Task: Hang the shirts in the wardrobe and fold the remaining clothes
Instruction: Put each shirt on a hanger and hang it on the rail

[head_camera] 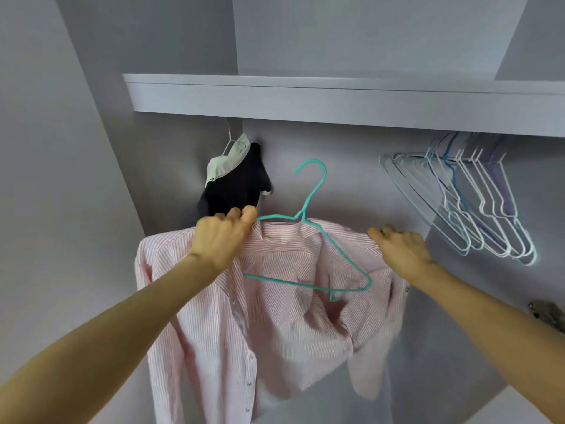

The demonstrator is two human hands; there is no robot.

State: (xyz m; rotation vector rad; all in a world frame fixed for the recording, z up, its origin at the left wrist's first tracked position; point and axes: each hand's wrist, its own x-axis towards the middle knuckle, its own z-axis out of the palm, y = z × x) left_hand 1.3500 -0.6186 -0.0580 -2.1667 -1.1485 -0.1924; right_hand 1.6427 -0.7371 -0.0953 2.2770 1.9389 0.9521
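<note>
A pink striped shirt (275,316) hangs open in front of me inside the wardrobe. A teal wire hanger (315,237) lies tilted against its collar and front, with its hook up in the air and off the rail. My left hand (223,237) grips the shirt's left shoulder together with the hanger's left end. My right hand (400,249) grips the shirt's right shoulder.
A dark garment with a white collar (235,182) hangs on a white hanger at the back left. Several bare wire hangers (477,206) hang at the right under the grey shelf (336,102). A metal door hinge (547,313) shows at the right edge.
</note>
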